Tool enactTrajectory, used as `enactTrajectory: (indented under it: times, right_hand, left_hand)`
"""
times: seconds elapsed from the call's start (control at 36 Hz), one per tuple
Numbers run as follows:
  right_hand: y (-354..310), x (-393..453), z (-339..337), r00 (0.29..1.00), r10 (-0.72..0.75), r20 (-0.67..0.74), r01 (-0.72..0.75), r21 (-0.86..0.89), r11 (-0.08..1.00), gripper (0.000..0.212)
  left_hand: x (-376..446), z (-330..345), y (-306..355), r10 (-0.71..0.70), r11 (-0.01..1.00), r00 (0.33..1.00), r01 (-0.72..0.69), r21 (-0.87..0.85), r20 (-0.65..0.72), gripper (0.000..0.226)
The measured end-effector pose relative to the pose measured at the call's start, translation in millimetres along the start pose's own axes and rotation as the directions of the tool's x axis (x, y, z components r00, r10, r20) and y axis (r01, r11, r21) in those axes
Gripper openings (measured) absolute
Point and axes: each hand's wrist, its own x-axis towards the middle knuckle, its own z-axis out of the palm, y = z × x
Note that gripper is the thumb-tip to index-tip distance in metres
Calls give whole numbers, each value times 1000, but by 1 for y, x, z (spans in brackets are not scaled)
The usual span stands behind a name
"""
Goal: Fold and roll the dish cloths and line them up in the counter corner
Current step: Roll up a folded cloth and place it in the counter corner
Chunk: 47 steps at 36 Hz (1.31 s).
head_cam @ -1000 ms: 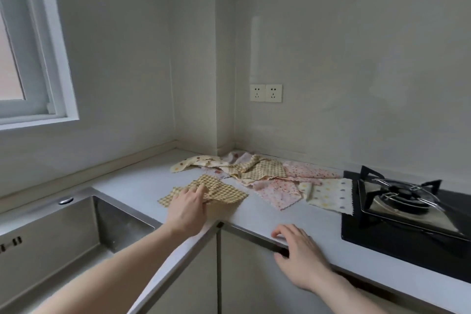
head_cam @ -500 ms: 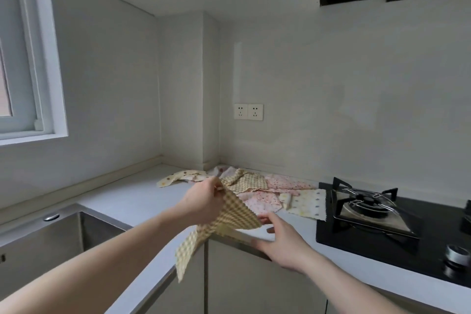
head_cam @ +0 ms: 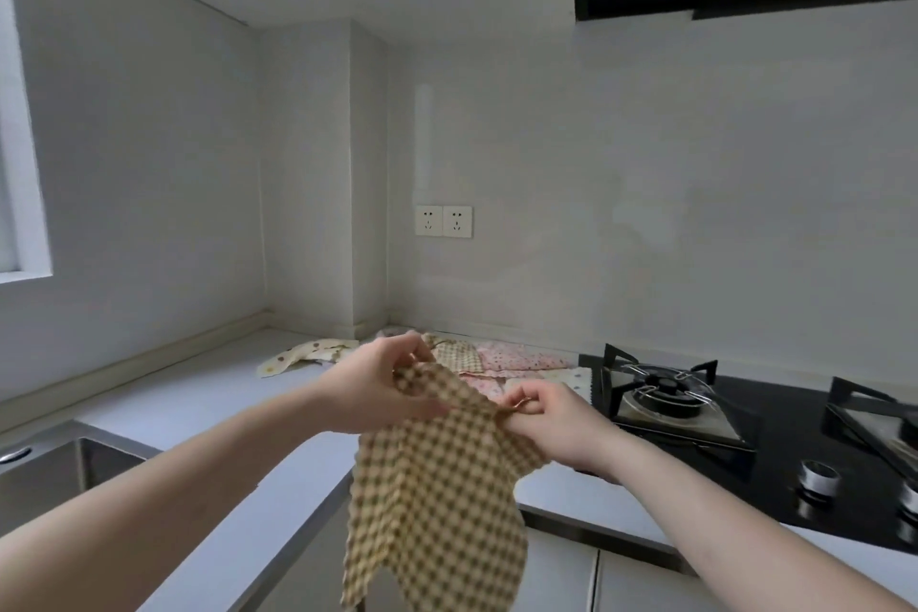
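Barely begun, I judge: both hands, left [head_cam: 370,390] and right [head_cam: 546,417], pinch the checked cloth's [head_cam: 437,502] top edge, unfolded above the near table [head_cam: 208,408], other cloths [head_cam: 501,355] lying loose in the far corner.

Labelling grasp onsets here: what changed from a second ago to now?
The yellow checked dish cloth went from lying on the grey counter up into the air, hanging in front of the person. The left hand, which was pressing on it, now pinches its top edge; the right hand left the counter edge and pinches the other end. The pile of patterned cloths in the corner stayed put.
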Motion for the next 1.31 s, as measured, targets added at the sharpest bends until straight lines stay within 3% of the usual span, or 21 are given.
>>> enactTrajectory:
  times: [0.14, 0.25, 0.39, 0.47, 0.56, 0.61, 0.64, 0.72, 0.81, 0.92, 1.03, 1.31]
  right_hand:
    - [20, 10, -24, 993, 2, -115, -19, -142, 990, 13]
    - [41, 26, -36, 986, 13, -168, -58, -265, 962, 15]
    - [62, 45, -46, 978, 17, -209, -101, -400, 911, 18]
    - [70, 56, -50, 965, 34, -259, -147, -431, 890, 4]
    - [79, 68, -54, 952, 40, -304, -179, -446, 877, 27]
    - [84, 75, -55, 936, 42, -350, -207, -450, 869, 19]
    - [85, 78, -56, 925, 43, -376, -224, -452, 863, 10]
    - [91, 91, -58, 897, 45, -441, -268, -459, 847, 21]
    - [91, 102, -63, 878, 35, -477, -273, -441, 855, 16]
    - [92, 111, -68, 867, 19, -497, -253, -409, 876, 10]
    - [96, 109, -68, 868, -9, -497, -221, -401, 889, 23]
    - [118, 63, -53, 962, -24, -272, -118, -493, 862, 16]
  left_hand:
    - [19, 17, -19, -21, 999, 998, 18, 50, 54, 23]
    - [40, 38, -37, -49, 999, 999, 49, 17, -9, 15]
    - [69, 60, -43, -125, 992, 988, 125, -15, -87, 38]
    - [88, 71, -47, -164, 985, 980, 169, 36, -114, 42]
    - [105, 79, -51, -195, 972, 969, 212, 103, -151, 34]
    - [114, 82, -51, -222, 963, 959, 244, 118, -175, 28]
    - [119, 84, -50, -235, 959, 955, 258, 117, -179, 27]
    - [133, 90, -50, -282, 950, 940, 301, 77, -193, 29]
    - [144, 94, -50, -294, 952, 935, 305, 24, -196, 31]
    - [152, 98, -52, -293, 956, 939, 290, -42, -180, 21]
    - [150, 102, -57, -278, 959, 954, 267, -97, -112, 11]
    - [122, 123, -85, -237, 969, 971, 239, -69, 41, 15]
